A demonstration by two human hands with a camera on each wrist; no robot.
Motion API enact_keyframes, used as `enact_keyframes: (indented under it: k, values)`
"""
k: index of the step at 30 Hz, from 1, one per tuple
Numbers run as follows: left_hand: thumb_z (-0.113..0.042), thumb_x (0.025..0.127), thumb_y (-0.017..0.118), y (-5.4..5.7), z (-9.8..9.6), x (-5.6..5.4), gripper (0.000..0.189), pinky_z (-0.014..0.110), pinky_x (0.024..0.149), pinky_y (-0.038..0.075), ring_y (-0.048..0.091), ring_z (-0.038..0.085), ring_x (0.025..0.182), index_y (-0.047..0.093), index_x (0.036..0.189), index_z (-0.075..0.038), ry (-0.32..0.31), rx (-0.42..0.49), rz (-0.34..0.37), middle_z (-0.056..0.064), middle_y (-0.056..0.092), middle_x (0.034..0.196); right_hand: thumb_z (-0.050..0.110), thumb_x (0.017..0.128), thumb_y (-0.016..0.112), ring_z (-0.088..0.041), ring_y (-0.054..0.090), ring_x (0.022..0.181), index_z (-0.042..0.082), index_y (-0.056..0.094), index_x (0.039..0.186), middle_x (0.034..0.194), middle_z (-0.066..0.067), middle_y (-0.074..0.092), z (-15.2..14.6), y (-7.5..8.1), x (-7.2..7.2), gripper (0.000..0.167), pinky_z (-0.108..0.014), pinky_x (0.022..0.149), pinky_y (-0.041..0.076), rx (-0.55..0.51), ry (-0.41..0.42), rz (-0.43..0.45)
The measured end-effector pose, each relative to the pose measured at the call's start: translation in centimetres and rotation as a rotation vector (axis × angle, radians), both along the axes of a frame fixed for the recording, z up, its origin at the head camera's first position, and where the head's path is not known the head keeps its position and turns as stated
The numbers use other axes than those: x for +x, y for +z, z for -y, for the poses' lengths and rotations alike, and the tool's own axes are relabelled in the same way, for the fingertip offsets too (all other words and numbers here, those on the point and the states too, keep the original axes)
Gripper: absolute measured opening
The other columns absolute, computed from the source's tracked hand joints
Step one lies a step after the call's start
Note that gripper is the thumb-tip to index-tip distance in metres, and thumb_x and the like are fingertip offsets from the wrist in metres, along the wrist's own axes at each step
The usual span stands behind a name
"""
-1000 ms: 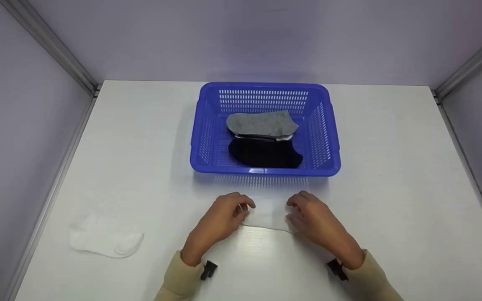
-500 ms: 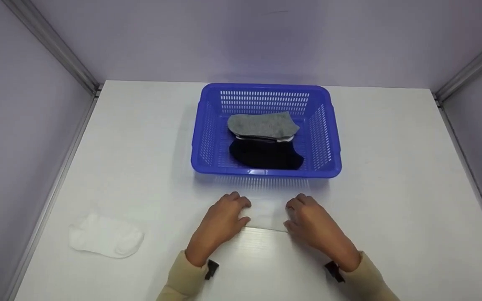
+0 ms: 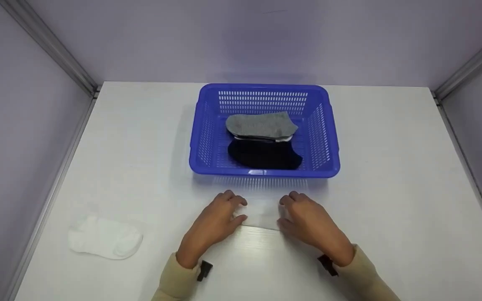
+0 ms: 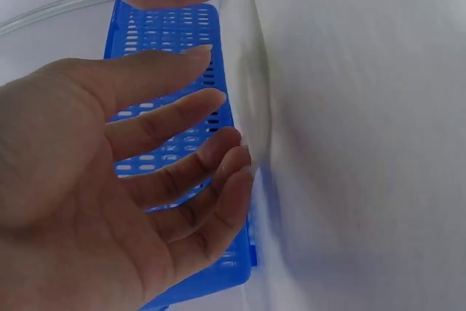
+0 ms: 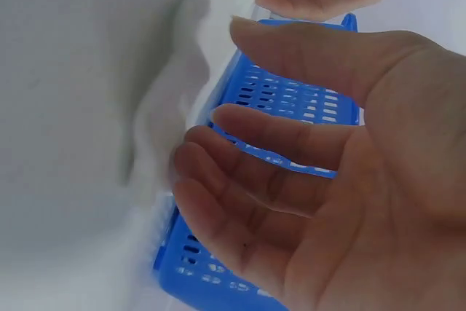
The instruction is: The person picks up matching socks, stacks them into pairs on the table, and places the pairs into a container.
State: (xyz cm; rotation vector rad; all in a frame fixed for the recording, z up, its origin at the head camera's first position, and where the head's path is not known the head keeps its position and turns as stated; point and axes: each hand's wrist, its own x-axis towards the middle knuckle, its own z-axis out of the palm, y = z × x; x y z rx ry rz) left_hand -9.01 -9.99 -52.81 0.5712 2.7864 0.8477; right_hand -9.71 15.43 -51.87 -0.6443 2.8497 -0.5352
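Note:
A white sock [image 3: 262, 217] lies flat on the white table in front of the basket, between my two hands. My left hand [image 3: 216, 217] is at its left end, with thumb and fingers loosely bent and apart. At the opposite end, my right hand [image 3: 310, 219] has its fingers relaxed over the fabric. In the left wrist view the fingertips come close to the sock [image 4: 251, 92], and the palm holds nothing. The right wrist view has the fingertips against or just beside the sock [image 5: 182, 78]; contact is hard to tell. Both hands partly cover the sock's ends.
A blue plastic basket [image 3: 265, 172] stands just beyond the hands. Inside it, a grey sock [image 3: 262, 125] lies on other socks, with a black sock [image 3: 264, 154] in front. Another white sock [image 3: 105, 237] lies on the table at the left. Pale panels enclose the table.
The left thumb and fingers, closer together a second ago, have spread apart, and that hand has shifted slightly left. My right hand has moved slightly left along the sock. The basket stays put.

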Motion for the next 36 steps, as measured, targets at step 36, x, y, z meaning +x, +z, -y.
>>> enact_keyframes:
  k: [36]
  values:
    - [-0.021, 0.106, 0.063, 1.9, 20.0, 4.5, 0.052, 0.054, 0.101, 0.055, 0.057, 0.043, 0.127, 0.047, 0.150, 0.004, 0.751, 0.054, -0.009, 0.028, 0.055, 0.137, 0.030, 0.101, 0.069, -0.009, 0.062, 0.075, 0.015, 0.069, 0.103, 0.092, 0.003, 0.068, 20.3, -0.2, 1.6, 0.015, -0.025, 0.062, 0.050, 0.000, 0.488, -0.022]
